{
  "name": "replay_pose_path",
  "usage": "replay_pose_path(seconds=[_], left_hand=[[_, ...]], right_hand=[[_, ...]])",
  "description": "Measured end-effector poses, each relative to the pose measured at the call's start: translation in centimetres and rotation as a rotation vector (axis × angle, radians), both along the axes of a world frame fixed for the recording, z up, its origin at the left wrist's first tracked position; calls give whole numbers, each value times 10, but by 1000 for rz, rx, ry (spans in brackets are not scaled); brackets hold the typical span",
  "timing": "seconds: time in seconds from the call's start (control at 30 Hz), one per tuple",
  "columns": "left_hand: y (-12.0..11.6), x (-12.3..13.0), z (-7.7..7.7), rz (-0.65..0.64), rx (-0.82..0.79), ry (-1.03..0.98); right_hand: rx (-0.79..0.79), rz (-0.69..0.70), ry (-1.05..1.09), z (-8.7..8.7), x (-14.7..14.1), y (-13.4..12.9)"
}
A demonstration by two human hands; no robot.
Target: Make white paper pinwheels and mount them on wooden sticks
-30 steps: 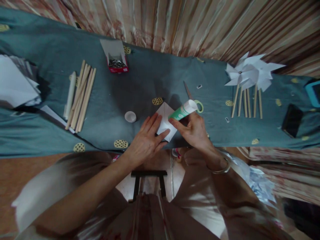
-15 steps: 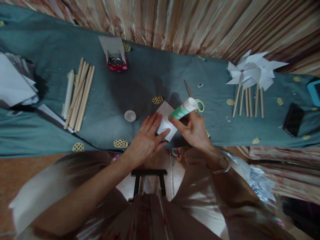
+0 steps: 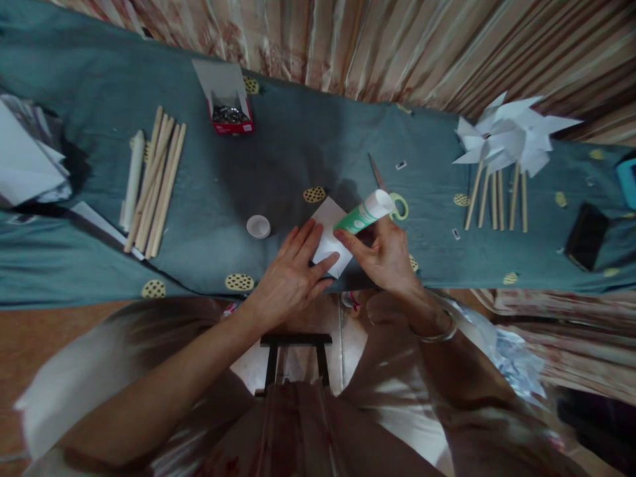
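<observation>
A small white paper square with cut corners lies turned like a diamond near the table's front edge. My left hand rests flat on its left side, fingers spread. In my right hand is a green and white glue stick, tilted with its lower end down at the paper's middle; my fingers hide that tip. The white glue cap stands to the left of my left hand. Just behind the glue stick lie scissors with a pale green handle, their blades pointing away from me.
Wooden sticks and a white rolled tube lie at left, beside a stack of paper. A red box of metal pieces stands open at the back. White paper pinwheels and a dark phone are at right.
The view has shifted slightly. My right hand and the glue stick have barely moved over the paper, and my left hand keeps its place on it.
</observation>
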State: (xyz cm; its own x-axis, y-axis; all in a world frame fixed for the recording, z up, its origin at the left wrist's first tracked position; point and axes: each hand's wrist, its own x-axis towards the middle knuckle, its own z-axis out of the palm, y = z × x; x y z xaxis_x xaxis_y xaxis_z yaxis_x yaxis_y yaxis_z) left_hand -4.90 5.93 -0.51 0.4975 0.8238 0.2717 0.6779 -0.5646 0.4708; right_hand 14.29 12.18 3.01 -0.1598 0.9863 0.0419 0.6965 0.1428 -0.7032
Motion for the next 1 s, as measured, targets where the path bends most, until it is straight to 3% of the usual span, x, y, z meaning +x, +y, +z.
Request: replay_pose_path(seconds=[0.37,0.73,1.0], left_hand=[[0,1,0,9,-28,3],[0,1,1,8,-55,-19],[0,1,2,9,-46,-3]], right_hand=[[6,67,3,0,-4,1],[15,143,-63,10,-10,-1],[69,297,-124,13,-8,2]])
